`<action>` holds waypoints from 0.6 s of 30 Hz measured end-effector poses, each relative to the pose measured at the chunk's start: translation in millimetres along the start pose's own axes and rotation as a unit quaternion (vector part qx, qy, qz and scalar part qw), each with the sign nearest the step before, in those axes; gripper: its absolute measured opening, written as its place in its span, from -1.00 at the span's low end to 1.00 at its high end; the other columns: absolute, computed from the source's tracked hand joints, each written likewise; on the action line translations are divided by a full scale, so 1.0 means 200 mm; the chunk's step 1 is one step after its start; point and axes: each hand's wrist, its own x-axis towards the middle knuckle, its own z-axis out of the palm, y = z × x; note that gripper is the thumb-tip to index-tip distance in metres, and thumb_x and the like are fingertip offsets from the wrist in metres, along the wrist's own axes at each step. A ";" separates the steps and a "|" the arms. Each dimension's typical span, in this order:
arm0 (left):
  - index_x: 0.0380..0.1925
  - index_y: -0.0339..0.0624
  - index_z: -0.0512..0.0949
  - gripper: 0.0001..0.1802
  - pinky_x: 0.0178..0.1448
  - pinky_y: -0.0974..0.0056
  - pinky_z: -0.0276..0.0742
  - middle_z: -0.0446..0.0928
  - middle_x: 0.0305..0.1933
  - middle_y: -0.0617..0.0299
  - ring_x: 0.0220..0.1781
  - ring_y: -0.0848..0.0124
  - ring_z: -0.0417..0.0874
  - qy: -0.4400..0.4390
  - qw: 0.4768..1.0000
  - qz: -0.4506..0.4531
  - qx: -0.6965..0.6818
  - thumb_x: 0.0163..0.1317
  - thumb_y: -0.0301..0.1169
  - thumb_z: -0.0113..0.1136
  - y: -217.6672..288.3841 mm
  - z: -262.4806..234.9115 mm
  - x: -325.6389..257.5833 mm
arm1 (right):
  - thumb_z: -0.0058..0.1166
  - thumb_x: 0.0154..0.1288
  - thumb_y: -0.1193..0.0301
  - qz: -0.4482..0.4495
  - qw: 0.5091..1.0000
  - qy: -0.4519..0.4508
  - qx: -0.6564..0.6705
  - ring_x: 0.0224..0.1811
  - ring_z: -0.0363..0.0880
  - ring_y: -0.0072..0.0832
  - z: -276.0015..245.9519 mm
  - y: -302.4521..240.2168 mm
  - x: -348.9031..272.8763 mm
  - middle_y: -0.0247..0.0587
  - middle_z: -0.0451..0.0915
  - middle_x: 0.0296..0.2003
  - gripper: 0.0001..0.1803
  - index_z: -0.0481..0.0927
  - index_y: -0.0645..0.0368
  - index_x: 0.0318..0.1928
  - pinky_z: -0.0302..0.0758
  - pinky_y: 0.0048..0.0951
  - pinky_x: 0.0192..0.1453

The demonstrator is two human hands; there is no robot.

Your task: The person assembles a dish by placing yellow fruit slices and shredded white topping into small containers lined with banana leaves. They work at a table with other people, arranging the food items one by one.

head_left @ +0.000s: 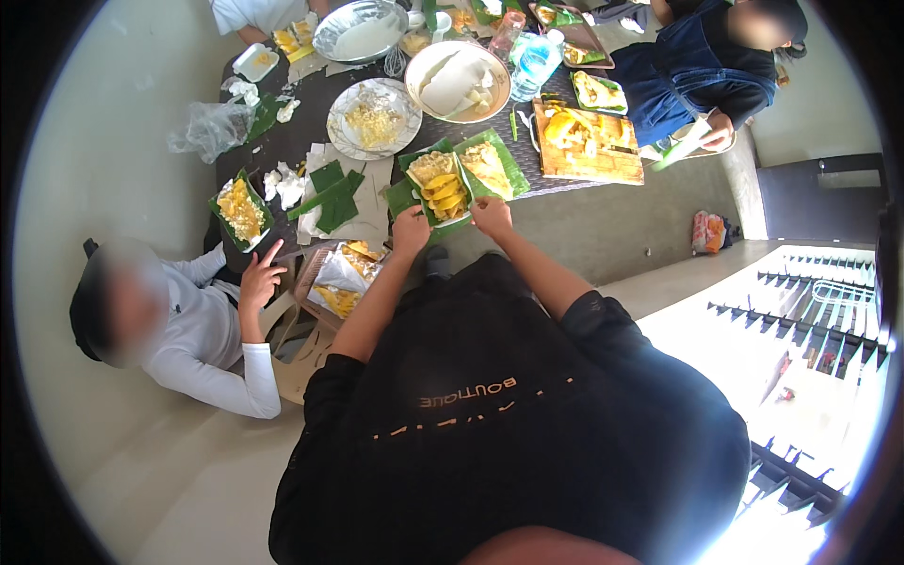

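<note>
At the near edge of the table I hold a leaf-lined food box (443,212), with yellow mango slices and a pale crumbly food in it. My left hand (411,232) is closed on its near left corner. Closed at the near right corner is my right hand (492,217), fingertips partly hidden. Touching the box on the right lies a green leaf piece (508,168) with pale yellow food on it. Beyond stand a patterned plate (336,121) of yellowish crumbs and a large bowl (506,85) holding a white sheet and pale lumps.
On the right is a wooden cutting board (603,169) with mango pieces. Cut green leaves (334,198) lie left of my hands, above a crate (311,273) of mangoes. Seated left is a person in white (198,311); another in dark overalls (678,71) stands far right. A metal basin (325,38) is at the back.
</note>
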 end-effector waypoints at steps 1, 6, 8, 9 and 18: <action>0.02 -0.34 0.51 -0.57 -0.13 0.24 0.56 0.65 -0.41 -0.03 -0.39 0.26 0.72 -0.005 1.000 -0.005 -0.006 0.15 -0.41 -0.02 0.01 0.00 0.01 | 0.09 0.06 0.18 0.012 1.000 -0.011 0.001 -0.13 0.66 -0.21 0.00 0.02 0.02 -0.07 0.69 -0.26 -0.53 0.63 0.15 -0.04 0.54 -0.27 0.05; 0.01 -0.33 0.52 -0.58 -0.10 0.26 0.55 0.66 -0.33 -0.04 -0.33 0.28 0.71 0.003 1.000 -0.011 0.011 0.17 -0.39 -0.03 0.04 -0.07 0.03 | 0.02 0.10 0.21 -0.008 0.998 -0.032 -0.045 -0.41 0.70 -0.45 0.01 -0.03 0.02 -0.20 0.68 -0.54 -0.59 0.66 0.21 -0.14 0.58 -0.42 -0.15; 0.04 -0.37 0.49 -0.58 -0.22 0.28 0.57 0.65 -0.30 0.05 -0.38 0.29 0.69 0.008 0.996 0.073 0.044 0.21 -0.41 -0.04 -0.05 -0.12 0.07 | 0.03 0.11 0.20 -0.016 0.999 -0.026 -0.023 -0.36 0.70 -0.38 0.03 -0.05 -0.01 -0.18 0.68 -0.50 -0.61 0.67 0.19 -0.16 0.58 -0.38 -0.13; 0.06 -0.40 0.48 -0.58 -0.27 0.29 0.58 0.65 -0.29 0.09 -0.41 0.29 0.68 0.009 0.992 0.114 0.058 0.23 -0.42 -0.04 -0.05 -0.14 0.07 | 0.03 0.11 0.20 -0.020 0.999 -0.022 -0.016 -0.34 0.70 -0.35 0.02 -0.05 -0.03 -0.17 0.69 -0.48 -0.62 0.68 0.18 -0.17 0.58 -0.36 -0.11; 0.23 -0.26 0.35 -0.47 0.42 -0.05 0.09 0.26 0.36 -0.03 0.41 0.09 0.21 0.025 0.780 0.297 0.550 0.33 -0.21 -0.11 0.03 -0.23 -0.17 | -0.04 0.17 0.38 -0.247 0.910 -0.043 -0.331 -0.05 0.59 -0.15 -0.12 -0.02 -0.12 -0.15 0.14 0.38 -0.39 0.27 0.11 0.28 0.55 -0.09 -0.06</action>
